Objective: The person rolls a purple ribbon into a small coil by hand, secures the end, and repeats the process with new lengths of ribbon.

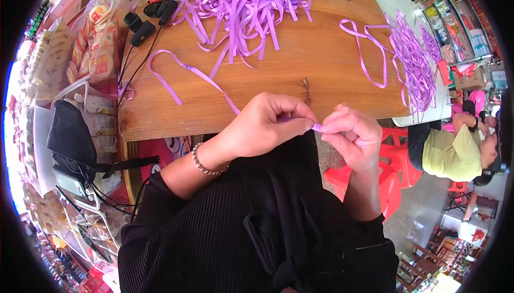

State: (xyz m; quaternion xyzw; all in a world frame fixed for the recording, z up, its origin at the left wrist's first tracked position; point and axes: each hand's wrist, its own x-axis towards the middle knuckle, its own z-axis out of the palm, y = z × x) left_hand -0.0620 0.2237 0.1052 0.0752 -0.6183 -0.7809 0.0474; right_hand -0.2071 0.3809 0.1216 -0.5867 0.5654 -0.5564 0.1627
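A narrow purple ribbon [214, 83] lies across the near part of the wooden table and runs up to my left hand [262, 124], which has a beaded bracelet at its wrist. My left thumb and index finger pinch the ribbon near its end. Close by on the right, the fingertips of my right hand [356, 137] grip the short piece that sticks out. Both hands are just off the table's near edge, above my lap. Farther back sits a large tangled heap of purple ribbons [243, 4].
At the right, a second bundle of purple ribbons [415, 65] hangs over a white surface [433, 115]. Dark clips with cables [140, 29] and packaged snacks [101, 46] stand left. Red stools [393, 178] and a seated person in yellow [452, 153] are at the right.
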